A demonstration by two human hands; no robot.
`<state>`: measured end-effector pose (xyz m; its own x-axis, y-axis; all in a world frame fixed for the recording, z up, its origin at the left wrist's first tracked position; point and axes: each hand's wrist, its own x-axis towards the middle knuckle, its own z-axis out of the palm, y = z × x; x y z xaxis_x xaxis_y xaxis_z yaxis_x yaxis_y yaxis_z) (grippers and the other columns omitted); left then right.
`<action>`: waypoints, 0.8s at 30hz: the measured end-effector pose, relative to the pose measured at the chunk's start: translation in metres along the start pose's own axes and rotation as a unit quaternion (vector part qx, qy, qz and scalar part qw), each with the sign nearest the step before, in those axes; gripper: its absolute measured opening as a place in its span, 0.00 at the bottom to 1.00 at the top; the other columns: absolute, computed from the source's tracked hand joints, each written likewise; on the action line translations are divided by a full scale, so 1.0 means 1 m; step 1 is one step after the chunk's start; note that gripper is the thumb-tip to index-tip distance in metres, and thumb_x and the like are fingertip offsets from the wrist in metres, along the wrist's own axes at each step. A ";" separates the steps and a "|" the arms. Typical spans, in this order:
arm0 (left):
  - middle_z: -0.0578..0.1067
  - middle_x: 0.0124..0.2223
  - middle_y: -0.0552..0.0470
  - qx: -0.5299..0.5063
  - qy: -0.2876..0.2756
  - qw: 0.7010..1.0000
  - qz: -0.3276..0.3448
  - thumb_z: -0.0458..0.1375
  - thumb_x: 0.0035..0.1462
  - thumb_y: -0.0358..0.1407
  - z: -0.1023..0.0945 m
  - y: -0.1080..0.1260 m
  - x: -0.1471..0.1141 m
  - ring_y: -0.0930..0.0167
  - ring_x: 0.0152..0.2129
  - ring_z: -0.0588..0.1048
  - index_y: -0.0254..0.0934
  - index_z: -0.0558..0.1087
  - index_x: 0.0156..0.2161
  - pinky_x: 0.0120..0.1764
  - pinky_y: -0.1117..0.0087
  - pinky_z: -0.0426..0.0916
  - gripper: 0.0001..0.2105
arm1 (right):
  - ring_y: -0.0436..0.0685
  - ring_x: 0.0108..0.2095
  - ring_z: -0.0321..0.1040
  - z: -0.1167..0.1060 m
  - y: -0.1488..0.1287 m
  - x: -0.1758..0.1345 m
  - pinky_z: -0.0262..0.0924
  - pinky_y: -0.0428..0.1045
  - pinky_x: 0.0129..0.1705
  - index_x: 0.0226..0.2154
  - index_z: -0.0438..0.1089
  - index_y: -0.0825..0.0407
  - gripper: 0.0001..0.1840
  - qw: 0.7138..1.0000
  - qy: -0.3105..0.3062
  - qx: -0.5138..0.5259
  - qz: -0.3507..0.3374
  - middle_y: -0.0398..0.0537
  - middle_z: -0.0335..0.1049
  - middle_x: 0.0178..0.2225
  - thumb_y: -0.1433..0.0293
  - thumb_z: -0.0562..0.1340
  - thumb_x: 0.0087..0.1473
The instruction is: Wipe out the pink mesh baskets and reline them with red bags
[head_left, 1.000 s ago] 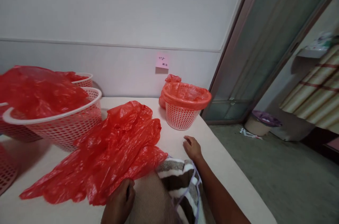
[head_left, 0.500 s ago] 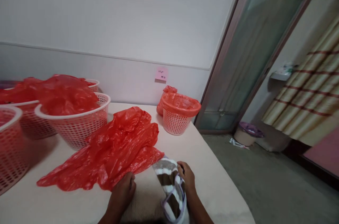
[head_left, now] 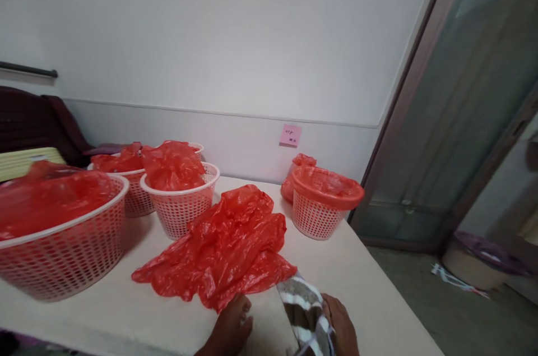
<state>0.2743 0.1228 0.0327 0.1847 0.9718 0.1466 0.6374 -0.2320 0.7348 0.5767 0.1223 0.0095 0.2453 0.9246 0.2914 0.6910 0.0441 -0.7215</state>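
Note:
A striped cloth (head_left: pixel 303 311) in brown, white and grey lies at the table's near side, its lower part running out of view. My right hand (head_left: pixel 341 323) is closed on the cloth's right edge, with some fingertips hidden. To the left, my left hand (head_left: pixel 232 323) has its fingers loosely curled and the thumb apart, with nothing visible between them. It is beside the near edge of a crumpled red plastic bag (head_left: pixel 235 244), which is spread over the middle of the table and reaches the cloth's far end.
Pink perforated baskets with red bags stand at left, including a large near one (head_left: pixel 71 258) and a smaller one (head_left: pixel 180 207). A red-lined basket (head_left: pixel 317 213) stands far right beside a tied red bag (head_left: pixel 290 185). The white table (head_left: pixel 370 294) drops off at right; a bin (head_left: pixel 474 258) is on the floor.
The view has turned left, bringing more baskets into sight. My left hand has loosened from a fist, its thumb now apart. My right hand stays at the cloth's right edge.

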 end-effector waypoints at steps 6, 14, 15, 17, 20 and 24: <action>0.76 0.37 0.50 -0.029 0.083 0.996 0.030 0.47 0.60 0.41 -0.095 0.006 0.007 0.69 0.36 0.75 0.39 0.69 0.41 0.40 0.69 0.69 0.12 | 0.62 0.39 0.69 0.001 -0.007 -0.002 0.62 0.54 0.45 0.33 0.74 0.50 0.23 1.000 0.019 -0.019 -0.001 0.53 0.75 0.35 0.59 0.47 0.59; 0.67 0.48 0.42 0.104 0.270 0.956 0.040 0.52 0.52 0.46 -0.265 -0.010 0.092 0.65 0.35 0.72 0.33 0.64 0.51 0.41 0.60 0.71 0.25 | 0.60 0.38 0.69 0.003 -0.006 -0.002 0.62 0.52 0.44 0.32 0.73 0.50 0.19 0.999 0.043 -0.030 0.015 0.51 0.74 0.34 0.63 0.49 0.58; 0.66 0.50 0.41 0.130 0.284 0.949 0.037 0.53 0.52 0.45 -0.279 -0.010 0.101 0.64 0.37 0.72 0.32 0.62 0.54 0.44 0.58 0.70 0.27 | 0.60 0.38 0.69 0.004 -0.005 -0.001 0.62 0.52 0.44 0.32 0.73 0.50 0.19 0.998 0.044 -0.031 0.017 0.51 0.74 0.34 0.64 0.48 0.58; 0.67 0.49 0.41 0.177 0.287 0.941 0.025 0.54 0.53 0.43 -0.298 -0.013 0.116 0.61 0.39 0.73 0.30 0.60 0.56 0.48 0.53 0.68 0.28 | 0.59 0.38 0.68 0.004 -0.005 -0.001 0.61 0.52 0.43 0.33 0.73 0.49 0.19 0.998 0.044 -0.032 0.020 0.51 0.74 0.35 0.64 0.48 0.58; 0.70 0.44 0.42 0.232 0.264 0.936 0.018 0.53 0.55 0.42 -0.306 -0.022 0.128 0.57 0.44 0.71 0.30 0.63 0.50 0.49 0.54 0.67 0.21 | 0.60 0.39 0.68 0.005 -0.004 -0.002 0.61 0.52 0.44 0.32 0.72 0.49 0.20 0.999 0.039 -0.029 0.020 0.51 0.74 0.35 0.63 0.47 0.59; 0.70 0.36 0.48 0.290 0.216 0.932 0.007 0.52 0.58 0.42 -0.293 -0.032 0.125 0.64 0.35 0.72 0.32 0.68 0.37 0.40 0.62 0.67 0.12 | 0.61 0.39 0.68 0.004 -0.002 -0.001 0.61 0.53 0.44 0.31 0.72 0.49 0.20 0.999 0.024 -0.020 0.019 0.52 0.74 0.35 0.60 0.47 0.58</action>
<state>0.0575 0.2645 0.2217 -0.0422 0.8654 0.4993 0.9576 -0.1076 0.2674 0.5721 0.1226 0.0078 0.3035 0.9059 0.2955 0.7067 -0.0060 -0.7075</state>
